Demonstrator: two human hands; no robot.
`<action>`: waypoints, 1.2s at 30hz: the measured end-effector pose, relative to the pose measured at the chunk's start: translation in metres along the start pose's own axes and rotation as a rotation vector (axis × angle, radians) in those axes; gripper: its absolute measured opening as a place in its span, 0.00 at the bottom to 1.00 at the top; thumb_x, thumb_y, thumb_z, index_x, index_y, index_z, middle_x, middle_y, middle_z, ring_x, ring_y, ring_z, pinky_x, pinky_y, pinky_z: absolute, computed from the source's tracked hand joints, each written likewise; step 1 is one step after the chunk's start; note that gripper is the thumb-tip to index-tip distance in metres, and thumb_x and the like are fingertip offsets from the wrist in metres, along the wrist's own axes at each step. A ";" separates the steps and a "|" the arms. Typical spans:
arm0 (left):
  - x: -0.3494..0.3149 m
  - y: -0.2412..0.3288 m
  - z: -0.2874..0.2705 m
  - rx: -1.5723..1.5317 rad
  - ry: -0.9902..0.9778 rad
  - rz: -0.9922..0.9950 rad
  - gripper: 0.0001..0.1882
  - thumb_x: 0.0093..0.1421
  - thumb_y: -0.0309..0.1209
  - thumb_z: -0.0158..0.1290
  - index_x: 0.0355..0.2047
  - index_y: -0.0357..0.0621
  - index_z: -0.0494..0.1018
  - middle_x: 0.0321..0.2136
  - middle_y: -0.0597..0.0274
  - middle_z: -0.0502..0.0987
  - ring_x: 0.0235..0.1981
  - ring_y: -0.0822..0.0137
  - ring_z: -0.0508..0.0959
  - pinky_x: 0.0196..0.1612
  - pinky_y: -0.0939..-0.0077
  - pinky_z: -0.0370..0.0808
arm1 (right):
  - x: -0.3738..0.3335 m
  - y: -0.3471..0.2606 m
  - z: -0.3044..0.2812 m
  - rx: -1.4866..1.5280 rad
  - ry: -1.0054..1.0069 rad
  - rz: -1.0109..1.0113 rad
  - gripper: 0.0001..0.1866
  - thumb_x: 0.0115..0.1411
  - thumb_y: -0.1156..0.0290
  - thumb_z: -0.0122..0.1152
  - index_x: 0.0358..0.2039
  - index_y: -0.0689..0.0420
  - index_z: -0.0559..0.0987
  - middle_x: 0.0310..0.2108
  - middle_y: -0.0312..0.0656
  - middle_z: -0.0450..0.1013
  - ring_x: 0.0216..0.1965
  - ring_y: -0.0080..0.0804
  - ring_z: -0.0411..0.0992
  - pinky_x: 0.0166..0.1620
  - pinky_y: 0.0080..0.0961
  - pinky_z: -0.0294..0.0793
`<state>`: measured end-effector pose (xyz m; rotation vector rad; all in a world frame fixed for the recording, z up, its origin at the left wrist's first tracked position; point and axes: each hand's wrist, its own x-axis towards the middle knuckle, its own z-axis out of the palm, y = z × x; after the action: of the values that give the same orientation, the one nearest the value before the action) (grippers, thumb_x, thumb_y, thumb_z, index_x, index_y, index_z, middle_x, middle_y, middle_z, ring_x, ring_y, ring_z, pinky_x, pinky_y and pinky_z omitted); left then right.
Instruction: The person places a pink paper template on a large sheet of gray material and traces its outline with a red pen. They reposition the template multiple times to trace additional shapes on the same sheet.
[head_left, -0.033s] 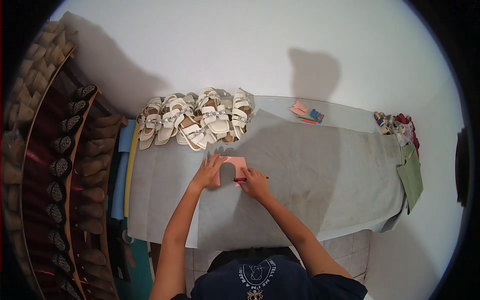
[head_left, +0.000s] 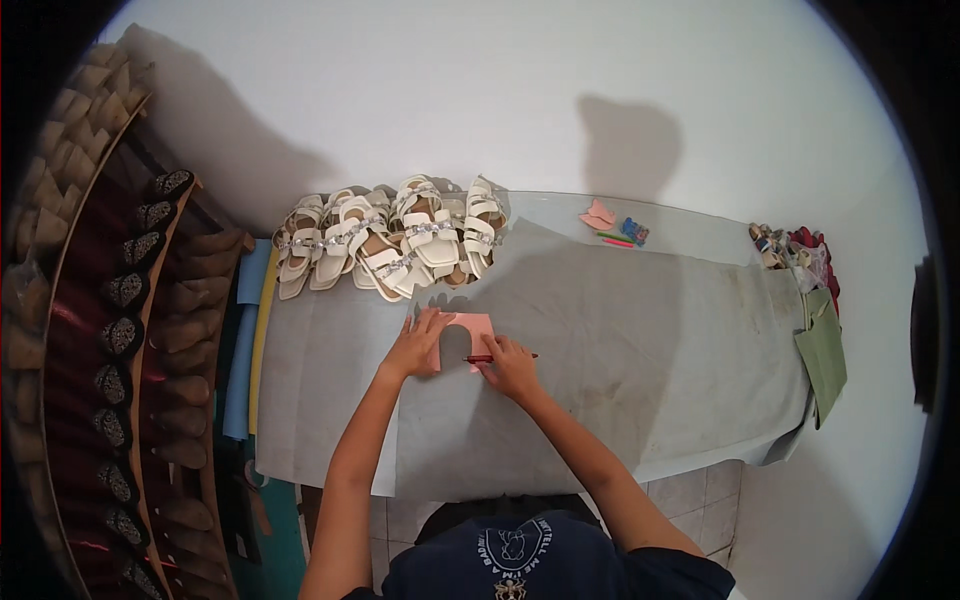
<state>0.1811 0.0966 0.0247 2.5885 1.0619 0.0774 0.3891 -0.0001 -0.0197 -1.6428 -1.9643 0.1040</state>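
Pink arch-shaped piece (head_left: 474,322) lies flat on the grey-covered bench (head_left: 590,330), near its middle and in front of the heap of white sandals (head_left: 430,232) that I see at the back left. At the bench's right edge I have a folded green sheet (head_left: 822,345) hanging over. My left hand (head_left: 412,347) rests on the piece's left side, fingers spread and not gripping. My right hand (head_left: 510,368), at its right side, has its fingers closed round a dark red pen (head_left: 473,358), tip pointing left. Small pink scraps (head_left: 598,214) lie farther back.
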 end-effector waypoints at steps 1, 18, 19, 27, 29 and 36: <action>0.001 -0.002 0.001 0.009 -0.017 -0.010 0.59 0.29 0.29 0.68 0.62 0.58 0.47 0.61 0.56 0.53 0.63 0.49 0.51 0.61 0.43 0.53 | 0.001 0.000 0.002 -0.016 -0.009 0.002 0.31 0.46 0.59 0.65 0.51 0.52 0.68 0.37 0.42 0.68 0.35 0.39 0.70 0.36 0.35 0.67; -0.004 -0.007 0.022 0.003 -0.217 -0.186 0.56 0.37 0.46 0.65 0.64 0.57 0.46 0.66 0.62 0.38 0.66 0.52 0.45 0.59 0.36 0.49 | 0.005 0.006 0.016 -0.101 -0.187 0.013 0.33 0.46 0.54 0.63 0.52 0.52 0.67 0.38 0.43 0.66 0.37 0.39 0.69 0.36 0.37 0.66; -0.007 -0.007 0.025 -0.018 -0.214 -0.197 0.53 0.40 0.49 0.63 0.64 0.56 0.46 0.66 0.62 0.38 0.66 0.52 0.45 0.59 0.35 0.49 | 0.006 0.005 0.015 -0.106 -0.185 0.021 0.34 0.46 0.53 0.63 0.52 0.53 0.66 0.38 0.44 0.66 0.37 0.39 0.69 0.36 0.37 0.66; -0.023 -0.003 0.065 0.045 0.055 -0.243 0.38 0.55 0.49 0.49 0.63 0.51 0.50 0.65 0.58 0.42 0.64 0.51 0.48 0.58 0.34 0.49 | 0.014 -0.021 0.020 -0.182 -0.191 0.200 0.37 0.47 0.50 0.63 0.52 0.58 0.66 0.39 0.46 0.65 0.37 0.41 0.69 0.38 0.37 0.67; -0.024 0.001 0.069 0.046 0.089 -0.241 0.36 0.57 0.47 0.48 0.63 0.51 0.50 0.65 0.58 0.43 0.64 0.50 0.48 0.58 0.34 0.48 | 0.013 -0.025 0.021 -0.203 -0.207 0.248 0.36 0.46 0.50 0.63 0.52 0.58 0.66 0.40 0.46 0.65 0.37 0.41 0.69 0.38 0.37 0.67; -0.028 0.004 0.080 0.025 0.195 -0.253 0.34 0.59 0.44 0.46 0.62 0.46 0.50 0.65 0.56 0.45 0.65 0.50 0.47 0.59 0.35 0.44 | 0.013 -0.037 0.028 -0.211 -0.154 0.314 0.33 0.46 0.56 0.63 0.51 0.57 0.67 0.42 0.47 0.66 0.37 0.42 0.69 0.38 0.37 0.67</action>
<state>0.1772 0.0513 -0.0472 2.4841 1.4602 0.2607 0.3428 0.0116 -0.0231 -2.1313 -1.8628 0.1517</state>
